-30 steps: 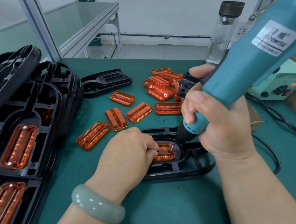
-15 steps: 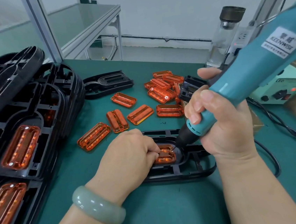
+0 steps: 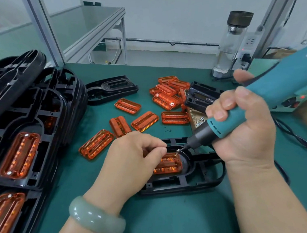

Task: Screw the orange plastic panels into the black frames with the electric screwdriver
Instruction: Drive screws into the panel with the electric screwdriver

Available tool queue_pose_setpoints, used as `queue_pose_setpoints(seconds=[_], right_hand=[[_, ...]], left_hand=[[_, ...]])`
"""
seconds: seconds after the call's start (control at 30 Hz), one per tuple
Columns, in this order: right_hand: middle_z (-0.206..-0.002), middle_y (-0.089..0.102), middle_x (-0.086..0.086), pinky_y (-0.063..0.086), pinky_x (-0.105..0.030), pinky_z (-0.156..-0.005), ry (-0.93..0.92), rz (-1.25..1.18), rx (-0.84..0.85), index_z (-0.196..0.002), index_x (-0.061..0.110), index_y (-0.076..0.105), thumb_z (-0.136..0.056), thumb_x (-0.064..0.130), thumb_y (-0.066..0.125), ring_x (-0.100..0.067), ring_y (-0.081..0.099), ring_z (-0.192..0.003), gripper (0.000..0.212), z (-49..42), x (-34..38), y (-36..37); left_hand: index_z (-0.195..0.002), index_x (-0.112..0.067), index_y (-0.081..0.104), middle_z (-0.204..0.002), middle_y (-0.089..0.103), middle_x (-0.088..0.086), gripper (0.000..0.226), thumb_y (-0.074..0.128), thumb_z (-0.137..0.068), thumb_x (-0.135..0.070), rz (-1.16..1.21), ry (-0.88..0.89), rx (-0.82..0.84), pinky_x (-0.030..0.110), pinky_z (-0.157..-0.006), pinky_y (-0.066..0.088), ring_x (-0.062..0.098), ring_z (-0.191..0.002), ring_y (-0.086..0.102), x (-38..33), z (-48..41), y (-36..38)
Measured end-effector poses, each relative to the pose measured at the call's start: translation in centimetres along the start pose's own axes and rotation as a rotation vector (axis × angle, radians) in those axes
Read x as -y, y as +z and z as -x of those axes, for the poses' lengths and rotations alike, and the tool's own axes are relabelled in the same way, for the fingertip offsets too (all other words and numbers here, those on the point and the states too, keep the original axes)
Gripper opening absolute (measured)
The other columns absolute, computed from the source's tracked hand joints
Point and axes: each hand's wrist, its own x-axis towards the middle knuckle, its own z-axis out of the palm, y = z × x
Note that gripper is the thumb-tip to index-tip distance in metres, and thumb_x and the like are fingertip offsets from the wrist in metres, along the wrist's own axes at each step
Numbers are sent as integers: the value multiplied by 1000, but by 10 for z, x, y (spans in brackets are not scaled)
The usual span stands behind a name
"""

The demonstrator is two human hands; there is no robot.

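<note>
Head view, as I see it from my remote station. The left hand (image 3: pixel 132 156), with a pale green stone bangle (image 3: pixel 95 217) on its wrist, has fingers and thumb curled down onto a translucent, ribbed, rectangular orange plastic panel (image 3: pixel 170 165). It holds the panel in the rounded recess of an oblong black plastic frame (image 3: pixel 184 184), which lies flat on the green bench (image 3: pixel 160 227). The hand hides the panel's left part.

The right hand (image 3: pixel 245 131) is wrapped fully round the grip of a teal electric screwdriver (image 3: pixel 278 84). The tool slants down toward the left hand. Its dark bit meets a small silver screw (image 3: pixel 178 151) at the panel's far right corner, just beside the left fingertips.

Beyond the left hand lie five loose orange panels (image 3: pixel 144 121), spread singly. A heap of orange panels (image 3: pixel 165 96) lies farther off, ahead of the right hand's knuckles. To the outer side of the left hand leans a stack of black frames (image 3: pixel 52 100), several with orange panels fitted. One empty black frame (image 3: pixel 112 88) lies well beyond the left hand.

A clear glass bottle with a dark cap (image 3: pixel 232 41) stands far past the right hand. Black cables (image 3: pixel 303 144) cross the bench on that hand's outer side
</note>
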Motion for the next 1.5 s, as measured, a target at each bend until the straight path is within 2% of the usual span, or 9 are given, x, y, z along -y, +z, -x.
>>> queue_pose_setpoints(seconds=[0.17,0.3,0.4,0.57,0.73,0.9,1.03,1.2,1.5], right_hand=[[-57,48,9,40,-21,-55,11,-149,-96,-97,21,56,-83,17,46,-5,43,-45,18,-2,1,-4],[-58,49,11,41,-20,-56,18,-231,-128,-97,22,56,-86,20,46,-4,44,-46,15,-1,0,-4],[-57,49,12,40,-20,-56,15,-282,-152,-97,22,56,-88,20,46,-3,44,-45,13,-1,-1,-3],[-56,48,11,39,-19,-55,5,-316,-212,-94,22,56,-81,21,48,-3,43,-44,15,-2,-1,-2],[-58,49,11,39,-20,-56,-20,-306,-259,-93,21,56,-87,17,48,-4,43,-46,12,-1,-3,0],[-60,49,10,40,-20,-58,-48,-300,-268,-94,20,55,-91,15,46,-5,45,-48,11,1,-4,1],[-60,49,10,42,-20,-57,-61,-315,-302,-94,20,54,-91,15,47,-5,44,-48,10,2,-6,3],[-61,49,9,41,-20,-59,-64,-290,-322,-95,20,53,-90,14,48,-6,44,-48,10,3,-7,4],[-61,49,9,40,-21,-60,-56,-291,-375,-95,20,53,-93,14,48,-6,44,-49,8,1,-6,1]], left_hand=[[-74,-37,74,-75,71,-18,14,70,-78,-24,372,-141,-38,5,-59,45,-6,-69,63,-6,-1,2],[-76,-24,77,-81,74,6,12,71,-66,-24,1013,-368,112,15,-51,50,10,-66,66,-18,-1,6],[-74,-16,77,-81,72,13,18,71,-57,-20,1234,-458,212,15,-47,50,16,-62,68,-23,-1,9],[-70,-17,77,-66,69,6,15,71,-57,-16,1240,-504,192,12,-41,45,8,-51,62,-27,-1,12],[-73,-23,77,-67,70,4,20,72,-54,-24,1125,-439,21,13,-43,45,7,-53,62,-30,-1,15],[-77,-24,76,-70,72,5,11,71,-76,-14,998,-367,-119,14,-47,47,9,-58,65,-31,0,20],[-75,-23,76,-67,71,6,9,71,-67,-22,1101,-400,-128,14,-45,46,9,-55,64,-37,0,22],[-72,-21,76,-67,71,6,12,70,-78,-13,1070,-426,-149,15,-44,46,11,-54,64,-35,-2,24],[-77,-14,71,-82,73,13,19,69,-61,-25,1232,-462,-125,18,-49,53,20,-66,71,-27,-2,17]])
